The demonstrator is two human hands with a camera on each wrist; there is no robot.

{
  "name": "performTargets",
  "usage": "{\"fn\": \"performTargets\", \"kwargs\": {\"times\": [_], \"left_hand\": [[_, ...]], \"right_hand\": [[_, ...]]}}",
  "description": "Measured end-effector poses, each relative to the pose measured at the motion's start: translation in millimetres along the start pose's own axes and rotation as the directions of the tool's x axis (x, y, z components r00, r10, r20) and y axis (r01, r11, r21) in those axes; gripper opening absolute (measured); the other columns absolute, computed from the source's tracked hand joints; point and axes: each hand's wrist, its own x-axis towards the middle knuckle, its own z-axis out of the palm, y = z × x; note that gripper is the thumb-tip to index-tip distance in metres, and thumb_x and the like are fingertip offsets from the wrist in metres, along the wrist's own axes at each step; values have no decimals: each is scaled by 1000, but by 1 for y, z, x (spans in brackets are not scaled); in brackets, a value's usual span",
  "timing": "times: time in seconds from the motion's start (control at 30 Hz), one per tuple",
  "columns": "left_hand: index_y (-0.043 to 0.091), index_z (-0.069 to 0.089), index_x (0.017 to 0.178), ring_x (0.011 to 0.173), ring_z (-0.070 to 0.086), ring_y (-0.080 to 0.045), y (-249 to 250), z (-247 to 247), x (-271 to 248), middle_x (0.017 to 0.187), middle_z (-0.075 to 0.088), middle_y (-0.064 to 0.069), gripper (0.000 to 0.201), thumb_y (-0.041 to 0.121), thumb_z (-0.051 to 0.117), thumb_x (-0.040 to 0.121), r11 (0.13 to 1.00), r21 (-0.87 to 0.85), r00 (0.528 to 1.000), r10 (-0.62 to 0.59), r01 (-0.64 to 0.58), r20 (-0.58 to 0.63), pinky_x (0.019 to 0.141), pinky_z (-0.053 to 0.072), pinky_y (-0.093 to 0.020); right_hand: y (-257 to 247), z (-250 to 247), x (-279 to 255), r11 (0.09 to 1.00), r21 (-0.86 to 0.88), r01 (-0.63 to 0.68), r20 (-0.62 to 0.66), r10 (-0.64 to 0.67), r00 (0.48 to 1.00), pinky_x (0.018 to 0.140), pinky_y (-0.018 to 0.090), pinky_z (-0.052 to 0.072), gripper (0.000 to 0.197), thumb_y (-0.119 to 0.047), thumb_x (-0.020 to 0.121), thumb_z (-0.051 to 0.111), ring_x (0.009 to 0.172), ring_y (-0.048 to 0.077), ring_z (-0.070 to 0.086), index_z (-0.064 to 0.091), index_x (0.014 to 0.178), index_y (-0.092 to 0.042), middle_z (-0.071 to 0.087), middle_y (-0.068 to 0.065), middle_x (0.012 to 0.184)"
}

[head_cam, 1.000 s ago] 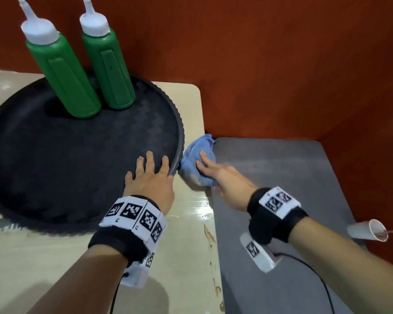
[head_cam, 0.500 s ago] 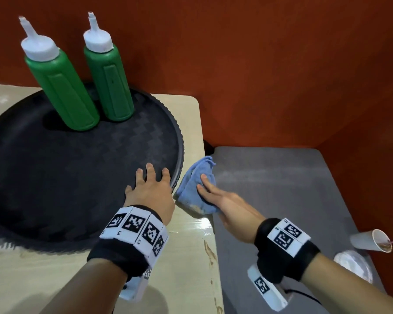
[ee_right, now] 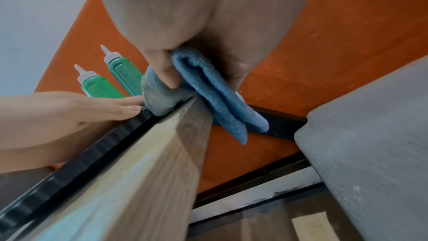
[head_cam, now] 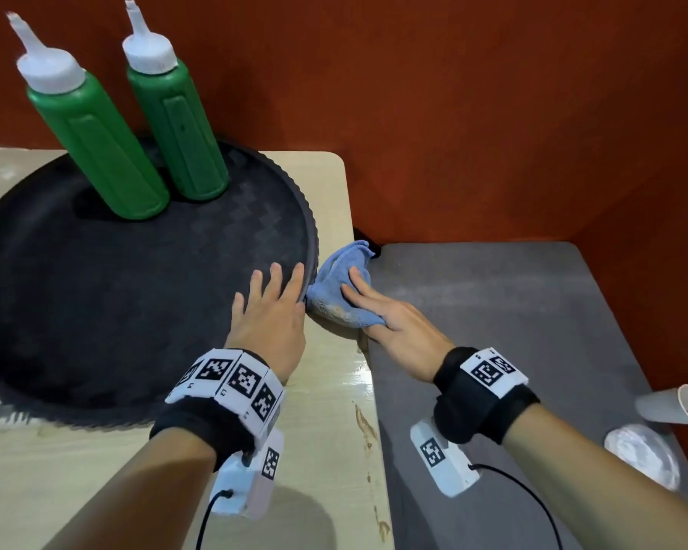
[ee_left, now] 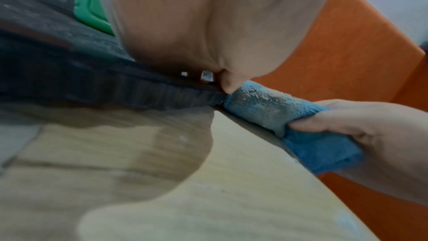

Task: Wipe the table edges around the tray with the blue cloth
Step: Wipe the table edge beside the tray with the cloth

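Now:
cloth [head_cam: 336, 289]: right hand [head_cam: 390, 323] grips it on table [head_cam: 326, 430] edge beside tray [head_cam: 96, 295]
left hand [head_cam: 269, 311]: flat on tray
left: probably other edges

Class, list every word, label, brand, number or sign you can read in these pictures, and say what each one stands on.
No word or number can be read.
Left wrist band: black-and-white square code markers; tiny characters beside them, too small to read.
Right wrist band: the same kind of markers, no legible text.
Green bottles: no label visible.
Paper slip under the table: faint print, too blurred to read.
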Motion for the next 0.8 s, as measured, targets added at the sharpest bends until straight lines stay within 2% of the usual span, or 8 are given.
{"fn": "performTargets", "kwargs": {"times": [0.1,0.23,0.37,0.47,0.53,0.6,0.7,0.8], "left_hand": [[27,-6,150,147,-5,-26,-1,1,2,160,-3,-2,54,26,18,101,1000,5,1000,-3,3,-1,118,9,-48],[27,-6,150,147,-6,-25,0,-1,1,160,-4,-1,54,26,17,102,1000,-16,1000,-9,9,19,118,7,-47],[28,-6,150,147,-7,-25,1,-1,1,160,-5,-1,54,26,17,102,1000,-26,1000,-14,15,15,118,5,-47],[28,-7,150,147,-8,-25,1,-2,0,160,-6,-1,54,26,17,102,999,-28,999,-16,17,35,118,5,-47],[27,-7,150,147,-8,-25,0,-3,0,160,-5,-1,54,26,18,102,1000,-13,999,-13,14,38,118,6,-47],[26,-7,150,147,-7,-25,1,-3,0,160,-4,-2,54,26,18,102,1000,-7,999,-9,9,33,118,7,-47],[26,-6,150,147,-6,-25,1,-4,0,160,-3,-3,54,26,18,102,1000,-4,1000,-4,5,28,118,7,-47],[26,-6,150,147,-6,-25,0,-5,0,160,-3,-3,54,26,18,102,1000,-2,999,-2,2,34,118,8,-47]], "right_hand": [[9,9,-9,992,122,6,-33,-2,999,117,23,24,51,-15,99,40,143,0,20,30,147,-26,10,-26,155],[13,15,-21,938,345,-17,-50,37,998,116,42,27,54,-26,93,37,140,20,33,29,146,-34,27,-9,155],[11,8,-5,906,421,-39,-49,66,997,119,27,20,61,-23,87,34,137,-5,30,27,148,-27,32,-15,151],[11,16,-20,889,453,-68,-73,113,991,110,19,33,61,-20,87,34,123,-9,48,29,147,-26,53,-21,135],[11,23,-32,864,496,-83,-76,139,987,109,35,38,58,-23,88,35,125,17,53,31,146,-29,59,0,134],[14,21,-30,855,514,-77,-68,130,989,112,57,23,57,-27,88,37,134,44,31,35,145,-33,38,26,142],[8,17,-26,932,362,-14,-55,37,998,118,29,22,60,-16,88,38,142,2,26,33,146,-30,22,-17,156],[8,19,-30,963,270,24,-44,-12,999,110,13,25,79,0,77,48,140,-9,19,31,147,-30,16,-24,156]]}}
